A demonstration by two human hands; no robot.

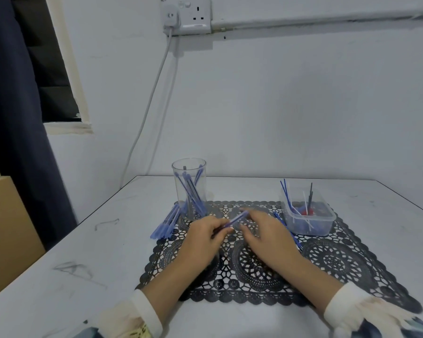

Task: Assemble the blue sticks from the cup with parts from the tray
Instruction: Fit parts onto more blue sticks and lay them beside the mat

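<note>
A clear plastic cup (pixel 189 176) stands at the back left of the black lace mat (pixel 327 262) with several blue sticks leaning inside. A clear tray (pixel 310 222) at the back right holds thin blue, white and black rods and small red and dark parts. Over the mat's middle, my left hand (pixel 203 240) and my right hand (pixel 266 235) both grip one blue stick (pixel 237 218), which slants up to the right between them. A pile of blue sticks (pixel 167 223) lies left of the cup.
A few thin blue rods (pixel 287 228) lie on the mat beside the tray. The white table (pixel 83 264) meets the wall behind. A cardboard box (pixel 5 228) and a dark curtain (pixel 15 118) stand to the left. A cable (pixel 152 98) hangs from the wall socket.
</note>
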